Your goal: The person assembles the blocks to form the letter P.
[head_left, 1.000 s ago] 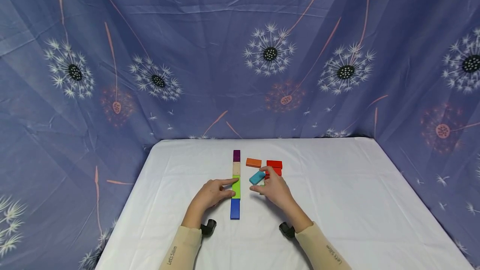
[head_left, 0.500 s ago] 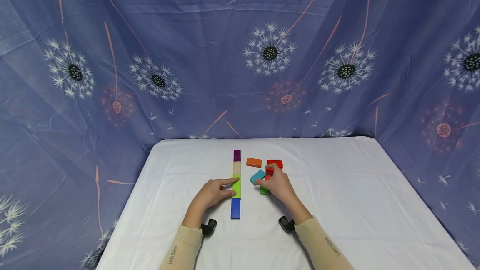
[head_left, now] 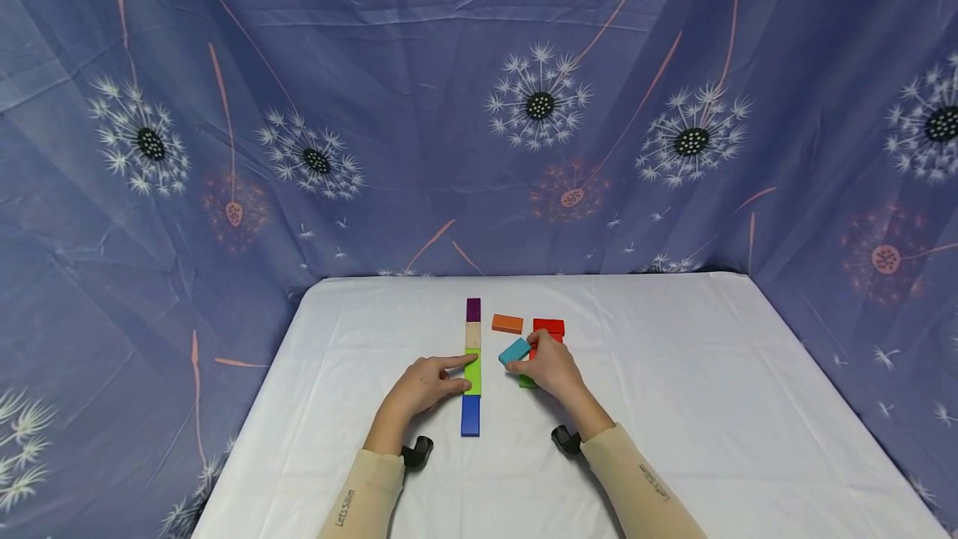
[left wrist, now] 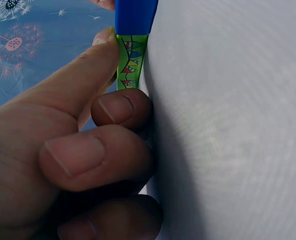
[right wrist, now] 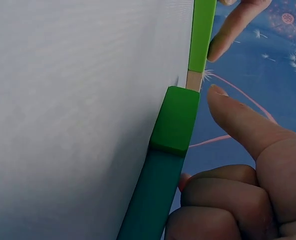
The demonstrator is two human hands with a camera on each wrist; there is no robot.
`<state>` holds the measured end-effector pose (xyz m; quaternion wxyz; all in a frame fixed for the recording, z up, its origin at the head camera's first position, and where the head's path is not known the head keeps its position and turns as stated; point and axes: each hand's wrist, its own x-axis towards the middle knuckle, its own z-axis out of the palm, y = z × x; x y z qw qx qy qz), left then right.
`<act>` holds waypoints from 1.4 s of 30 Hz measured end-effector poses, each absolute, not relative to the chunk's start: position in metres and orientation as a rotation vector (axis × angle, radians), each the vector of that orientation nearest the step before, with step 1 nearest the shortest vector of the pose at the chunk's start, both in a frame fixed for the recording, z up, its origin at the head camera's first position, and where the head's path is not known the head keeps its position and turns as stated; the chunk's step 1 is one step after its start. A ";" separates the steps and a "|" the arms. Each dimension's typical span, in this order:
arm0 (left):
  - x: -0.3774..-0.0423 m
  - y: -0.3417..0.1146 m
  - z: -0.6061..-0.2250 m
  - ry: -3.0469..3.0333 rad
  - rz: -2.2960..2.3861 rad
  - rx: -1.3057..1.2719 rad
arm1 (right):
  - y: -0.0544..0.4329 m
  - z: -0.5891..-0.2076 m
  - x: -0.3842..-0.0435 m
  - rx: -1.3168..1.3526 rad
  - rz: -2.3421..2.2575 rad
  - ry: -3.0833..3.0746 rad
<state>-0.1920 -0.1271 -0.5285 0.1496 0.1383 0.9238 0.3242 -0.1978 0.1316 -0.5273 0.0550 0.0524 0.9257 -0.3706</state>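
Observation:
In the head view my left hand (head_left: 422, 385) has index fingertip and thumb tip on a light green block (head_left: 473, 371). This block stands in a line with a blue block (head_left: 470, 416), a beige block (head_left: 473, 335) and a purple block (head_left: 474, 309). From the left wrist, a bunting pattern shows on its side (left wrist: 130, 60). My right hand (head_left: 552, 366) arches over a turquoise block (head_left: 514, 351), thumb and index spread near its two ends. In the right wrist view that thumb (right wrist: 237, 117) stands clear above a dark green block (right wrist: 175, 120), and the turquoise block is hidden.
An orange block (head_left: 507, 323) lies behind the turquoise one. Red blocks (head_left: 549, 327) lie behind the right hand, partly covered by it. White cloth (head_left: 674, 373) covers the table, and a patterned blue curtain (head_left: 419, 106) hangs around its back and sides.
My right hand dips toward the red blocks, then comes back a little left, its thumb now at the turquoise block's near edge. The left hand and the line of blocks stay put.

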 end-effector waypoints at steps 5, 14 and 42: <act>-0.192 -0.127 -0.529 2.656 0.927 0.393 | 0.130 -0.526 -0.199 0.153 -1.097 2.819; -0.192 -0.128 -0.530 2.659 0.946 0.409 | 0.124 -0.524 -0.199 0.172 -1.003 2.874; -0.192 -0.127 -0.531 2.656 0.942 0.384 | 0.130 -0.529 -0.204 0.148 -1.052 2.773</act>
